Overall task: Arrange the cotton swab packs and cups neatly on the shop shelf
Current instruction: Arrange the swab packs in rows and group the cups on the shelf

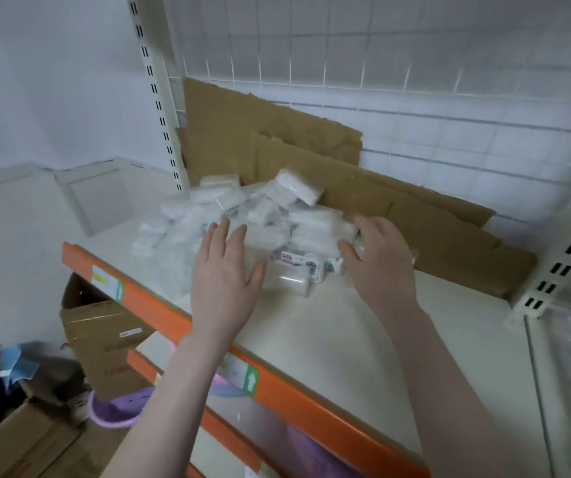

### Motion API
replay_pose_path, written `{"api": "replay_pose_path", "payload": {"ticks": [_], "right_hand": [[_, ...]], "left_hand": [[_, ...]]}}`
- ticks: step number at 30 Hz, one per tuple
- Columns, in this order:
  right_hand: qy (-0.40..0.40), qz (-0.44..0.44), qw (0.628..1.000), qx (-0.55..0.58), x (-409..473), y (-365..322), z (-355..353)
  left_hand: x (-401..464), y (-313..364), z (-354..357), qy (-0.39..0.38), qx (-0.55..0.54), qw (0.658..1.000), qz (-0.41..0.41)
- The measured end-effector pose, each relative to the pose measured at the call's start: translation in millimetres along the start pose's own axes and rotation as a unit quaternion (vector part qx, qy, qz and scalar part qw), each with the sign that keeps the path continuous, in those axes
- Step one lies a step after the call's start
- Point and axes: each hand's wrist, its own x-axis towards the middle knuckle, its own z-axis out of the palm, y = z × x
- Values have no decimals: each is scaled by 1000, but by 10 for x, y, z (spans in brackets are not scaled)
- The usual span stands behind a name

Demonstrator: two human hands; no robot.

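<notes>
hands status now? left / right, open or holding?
Left hand: open, fingers straight, at the near side of the heap of cotton swab packs; holds nothing.
Right hand: open, fingers spread over the heap's right side; no grip visible.

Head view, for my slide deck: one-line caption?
Both hands, left hand and right hand, reach open onto a jumbled pile of clear-wrapped white cotton swab packs on the cream orange-edged shelf.

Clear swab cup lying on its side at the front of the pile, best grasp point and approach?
Likely the bare cylindrical body of the clear cup, pinched across its width from above and the front. It lies on its side on the shelf at the pile's near edge, its front exposed and packs crowding behind. The left hand hovers open beside it; the right hand rests on the pile.
</notes>
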Motion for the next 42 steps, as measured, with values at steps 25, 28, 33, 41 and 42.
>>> {"api": "replay_pose_path", "payload": {"ticks": [25, 28, 33, 41, 42], "right_hand": [[-188, 31, 980, 51, 1220, -314, 730], [-203, 27, 974, 99, 1177, -346, 707], [-216, 36, 971, 91, 1208, -376, 641], [-178, 26, 983, 26, 1119, -364, 375], [-174, 28, 984, 20, 1096, -352, 327]], "left_hand": [[819, -775, 415, -21, -106, 993, 50], [839, -795, 430, -19, -117, 992, 51], [842, -817, 433, -15, -125, 991, 54], [883, -723, 459, -19, -128, 989, 74], [897, -694, 459, -18, -125, 989, 80]]}}
